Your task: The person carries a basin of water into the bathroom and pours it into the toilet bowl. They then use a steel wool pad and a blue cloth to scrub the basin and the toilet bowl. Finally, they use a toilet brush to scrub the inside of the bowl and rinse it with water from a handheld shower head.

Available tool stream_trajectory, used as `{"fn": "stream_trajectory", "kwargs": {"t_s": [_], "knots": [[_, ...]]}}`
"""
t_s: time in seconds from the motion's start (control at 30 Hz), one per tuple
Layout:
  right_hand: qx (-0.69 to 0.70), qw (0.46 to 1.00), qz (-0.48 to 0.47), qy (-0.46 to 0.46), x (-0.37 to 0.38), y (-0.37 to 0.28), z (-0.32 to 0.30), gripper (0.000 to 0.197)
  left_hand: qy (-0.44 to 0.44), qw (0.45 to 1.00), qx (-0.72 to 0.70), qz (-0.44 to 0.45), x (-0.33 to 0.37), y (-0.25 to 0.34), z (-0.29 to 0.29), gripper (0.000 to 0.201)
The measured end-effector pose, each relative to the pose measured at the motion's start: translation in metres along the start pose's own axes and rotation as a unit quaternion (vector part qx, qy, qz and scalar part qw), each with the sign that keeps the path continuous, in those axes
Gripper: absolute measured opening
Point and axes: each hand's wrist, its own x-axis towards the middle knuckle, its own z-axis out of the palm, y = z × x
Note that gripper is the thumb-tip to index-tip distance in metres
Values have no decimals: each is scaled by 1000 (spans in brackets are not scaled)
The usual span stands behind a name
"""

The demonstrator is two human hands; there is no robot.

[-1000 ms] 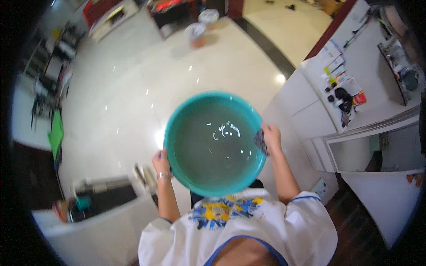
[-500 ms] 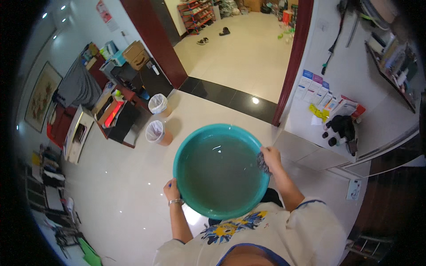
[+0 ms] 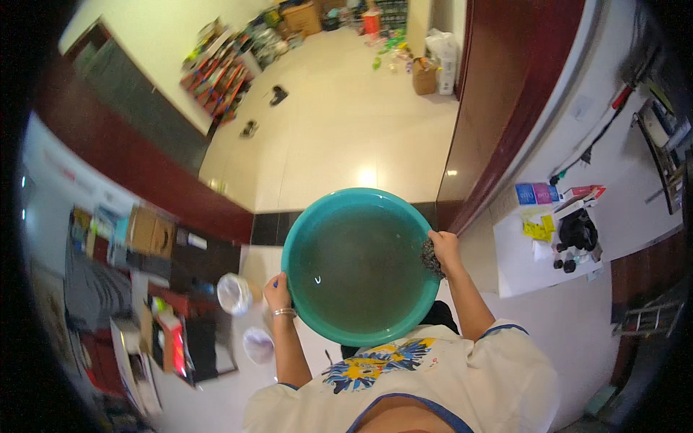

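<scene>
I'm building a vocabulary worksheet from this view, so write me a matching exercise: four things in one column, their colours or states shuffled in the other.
Column one:
1. basin
2. scouring pad
3. left hand
4. shoe rack

Column two:
A. dark, at the right hand
B. red, away in the background
C. teal, with murky liquid inside
D. gripping a rim, bracelet on its wrist

Pairs: 1-C, 2-A, 3-D, 4-B
</scene>
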Motion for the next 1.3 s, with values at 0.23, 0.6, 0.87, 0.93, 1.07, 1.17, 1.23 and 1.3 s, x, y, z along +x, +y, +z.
{"fn": "stream_trajectory", "kwargs": {"t_s": [0.23, 0.6, 0.87, 0.93, 1.07, 1.17, 1.23, 1.3], "knots": [[-22, 997, 13, 74, 163, -120, 58, 40, -82, 994, 18, 65, 225, 78, 135, 29], [100, 949, 69, 290, 429, -208, 62, 37, -299, 941, -11, 156, 499, 275, 461, 27], [203, 877, 158, 406, 594, -264, -1, 37, -428, 890, 2, 156, 578, 419, 733, 24], [144, 876, 133, 440, 655, -238, -35, 37, -450, 866, 35, 215, 579, 437, 803, 25], [224, 838, 194, 458, 702, -295, -110, 38, -486, 843, 43, 227, 573, 522, 931, 27], [223, 800, 208, 517, 746, -319, -171, 36, -534, 816, 29, 221, 539, 580, 1026, 29], [250, 778, 189, 544, 791, -301, -230, 34, -565, 788, 53, 238, 498, 636, 1093, 29], [291, 753, 177, 563, 823, -285, -254, 32, -578, 767, 44, 275, 482, 640, 1171, 31]]}}
